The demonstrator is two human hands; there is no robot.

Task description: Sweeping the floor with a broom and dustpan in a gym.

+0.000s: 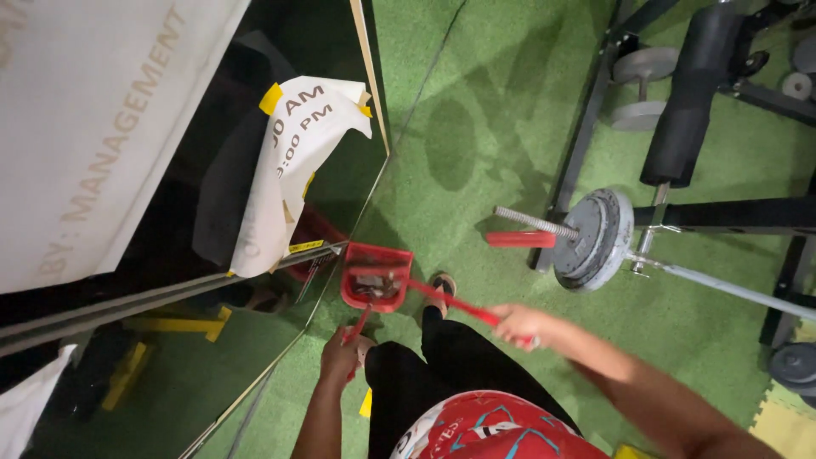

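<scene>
Against the mirror's base, right hand (520,325) grips a red dustpan (375,276) handle; left hand (342,355) closes around a red brush handle (358,325), bristles hidden.

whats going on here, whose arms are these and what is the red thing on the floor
This is one picture from a camera worn on a person's head, looking straight down, so the two arms at the bottom are the wearer's own. The floor is green turf in a gym. The red thing is a dustpan resting on the turf beside a wall mirror; some small debris seems to lie in it. The right hand grips the dustpan's long red handle. The left hand holds a second thin red handle that reaches down towards the pan; what is at its end is hard to tell. To the right stands a weight rack with a grey weight plate on a bar, and a paper notice is taped to the mirror.
</scene>
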